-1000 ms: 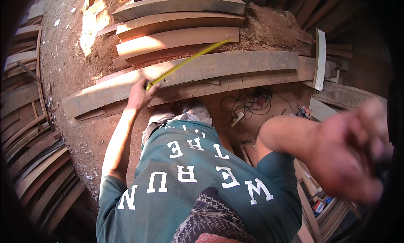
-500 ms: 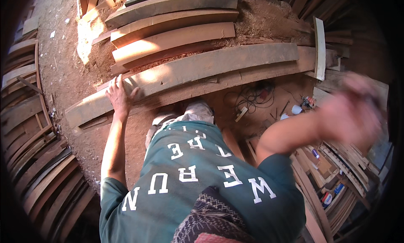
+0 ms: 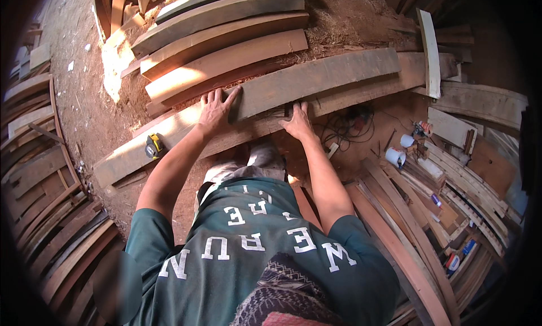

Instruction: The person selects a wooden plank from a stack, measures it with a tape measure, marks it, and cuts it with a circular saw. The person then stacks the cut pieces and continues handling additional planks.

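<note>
A long, slightly curved plank lies across in front of me on a thicker wooden beam. My left hand rests on the plank, fingers spread over its top. At the plank's near edge, my right hand touches the wood, its thumb apart from its fingers, over the step down to the beam. A dark gap shows beside those fingertips; nothing held can be made out. On the plank's left part, near my left forearm, sits a yellow and black tape measure.
Several curved timbers lie beyond the plank. A pale upright strip crosses the beam's right end. Black cable, white cups and stacked wood strips are at the right. More curved boards line the left.
My right hand, raised and blurred at the right before, has come down to the plank's near edge. My left hand has slid right along it. The tape measure now shows on the plank.
</note>
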The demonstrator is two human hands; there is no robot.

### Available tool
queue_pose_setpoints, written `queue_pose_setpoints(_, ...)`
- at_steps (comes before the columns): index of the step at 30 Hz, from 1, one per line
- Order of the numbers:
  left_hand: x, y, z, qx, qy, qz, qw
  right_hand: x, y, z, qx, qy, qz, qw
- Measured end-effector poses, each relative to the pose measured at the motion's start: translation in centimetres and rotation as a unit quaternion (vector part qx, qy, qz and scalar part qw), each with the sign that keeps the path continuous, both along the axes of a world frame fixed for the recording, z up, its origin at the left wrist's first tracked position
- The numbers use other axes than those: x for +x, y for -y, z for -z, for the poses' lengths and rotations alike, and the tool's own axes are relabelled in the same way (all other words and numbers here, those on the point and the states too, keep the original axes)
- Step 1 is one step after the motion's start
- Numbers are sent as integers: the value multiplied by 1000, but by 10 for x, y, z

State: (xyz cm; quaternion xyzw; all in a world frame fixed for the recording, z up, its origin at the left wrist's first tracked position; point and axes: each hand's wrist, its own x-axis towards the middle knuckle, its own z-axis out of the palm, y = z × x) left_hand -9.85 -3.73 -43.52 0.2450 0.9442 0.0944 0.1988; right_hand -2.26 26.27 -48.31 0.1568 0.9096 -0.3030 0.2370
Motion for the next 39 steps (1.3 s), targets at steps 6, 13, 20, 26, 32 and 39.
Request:
queue_pose_setpoints(6,-18,-15,-29,34,-30,-11,999,-10,8,-6,55,-3,-81,995)
queue_pose_setpoints(13,-28,-72,-51,48,-8,-13,999,6,58,12,116,-56,-137,982)
queue_pose_setpoints(20,-17,-103,-30,49,2,4,999,49,64,19,47,-164,-147,974)
queue_pose_setpoints(26,-41,-102,-37,49,-17,14,999,24,57,9,29,-198,-49,979)
queue_pose_setpoints(32,-56,-94,-51,31,-23,15,999,-6,55,-4,47,-190,-124,973)
queue_pose_setpoints(39,-36,-93,-40,49,-12,11,999,14,70,-5,-3,-217,-276,936)
